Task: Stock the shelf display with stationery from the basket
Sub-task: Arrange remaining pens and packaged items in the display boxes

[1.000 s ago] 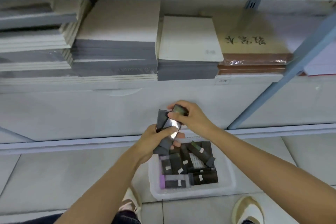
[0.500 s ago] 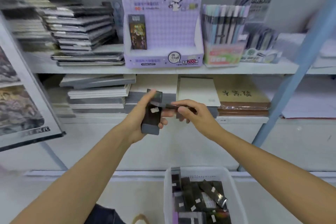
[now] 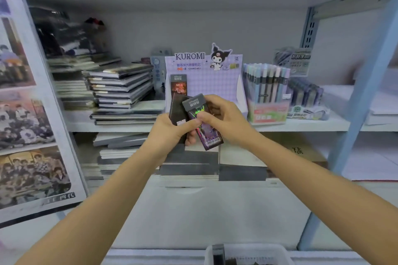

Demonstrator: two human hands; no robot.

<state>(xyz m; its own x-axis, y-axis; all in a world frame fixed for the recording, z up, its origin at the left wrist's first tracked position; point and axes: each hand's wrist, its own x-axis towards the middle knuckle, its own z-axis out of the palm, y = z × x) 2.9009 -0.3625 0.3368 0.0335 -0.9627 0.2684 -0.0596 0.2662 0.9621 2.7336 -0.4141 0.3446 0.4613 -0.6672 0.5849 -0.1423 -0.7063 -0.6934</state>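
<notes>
My left hand grips a small stack of dark stationery packs held upright in front of the shelf. My right hand pinches the front pack, a dark card with a holographic purple print and a barcode, tilted to the right. Just behind them stands the purple Kuromi display box on the middle shelf, with one dark pack standing at its left side. The white basket shows only its rim at the bottom edge, with dark packs inside.
Stacks of notebooks lie left of the display box. A box of pastel pens and more pen packs stand to its right. A blue shelf upright slants at the right. A poster board leans at the left.
Both hands rose from above the basket to the display box's height, carrying the packs. The view tilted up, and the right hand now holds the front pack face-on.
</notes>
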